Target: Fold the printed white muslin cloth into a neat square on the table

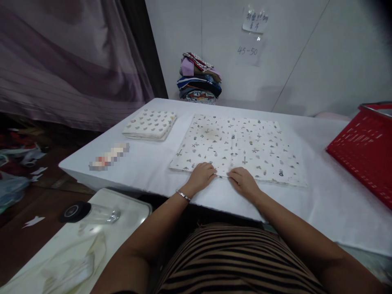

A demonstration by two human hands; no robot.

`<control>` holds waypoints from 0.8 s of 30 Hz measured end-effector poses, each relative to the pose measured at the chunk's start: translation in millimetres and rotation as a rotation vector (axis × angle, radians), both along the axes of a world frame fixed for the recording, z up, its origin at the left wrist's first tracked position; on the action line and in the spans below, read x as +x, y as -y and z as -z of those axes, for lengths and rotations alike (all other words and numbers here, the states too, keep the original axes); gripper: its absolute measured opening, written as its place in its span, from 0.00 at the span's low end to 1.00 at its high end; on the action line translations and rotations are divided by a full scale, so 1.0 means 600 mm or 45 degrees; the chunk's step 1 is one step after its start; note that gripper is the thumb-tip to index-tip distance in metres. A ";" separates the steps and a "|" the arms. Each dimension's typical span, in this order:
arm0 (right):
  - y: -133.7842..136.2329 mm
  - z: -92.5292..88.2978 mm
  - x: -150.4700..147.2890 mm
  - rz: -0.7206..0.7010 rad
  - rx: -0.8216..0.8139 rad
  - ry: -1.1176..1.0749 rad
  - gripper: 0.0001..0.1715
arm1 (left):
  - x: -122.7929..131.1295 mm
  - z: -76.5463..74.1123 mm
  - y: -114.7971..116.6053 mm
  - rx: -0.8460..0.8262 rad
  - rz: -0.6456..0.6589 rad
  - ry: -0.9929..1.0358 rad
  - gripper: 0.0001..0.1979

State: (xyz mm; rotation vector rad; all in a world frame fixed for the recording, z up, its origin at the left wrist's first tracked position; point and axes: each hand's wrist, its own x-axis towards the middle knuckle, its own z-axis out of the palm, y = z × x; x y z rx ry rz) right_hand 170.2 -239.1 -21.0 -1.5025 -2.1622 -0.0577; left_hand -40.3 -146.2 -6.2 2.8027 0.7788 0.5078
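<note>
A white printed cloth (241, 149) with small plant-like motifs lies flat in a folded rectangle on the white-covered table. My left hand (202, 175) is at its near edge, left of the middle, with fingers curled around the hem. A little to the right, my right hand (243, 180) pinches the same edge, its thumb side facing my left hand. What the fingertips do under the hem is hidden. Left of this cloth rests a smaller folded cloth (151, 124) with rows of grey and yellowish motifs.
A red basket (364, 147) stands at the table's right end. Folded fabrics (200, 79) are stacked against the back wall. A blurred-out item (110, 156) lies at the left. Below, a white stool (122, 200) bears a clear bottle (99, 213) with a black cap.
</note>
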 end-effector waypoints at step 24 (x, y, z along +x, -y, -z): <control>-0.006 0.009 -0.001 -0.005 0.114 0.050 0.12 | 0.018 0.008 0.011 0.268 0.046 -0.036 0.08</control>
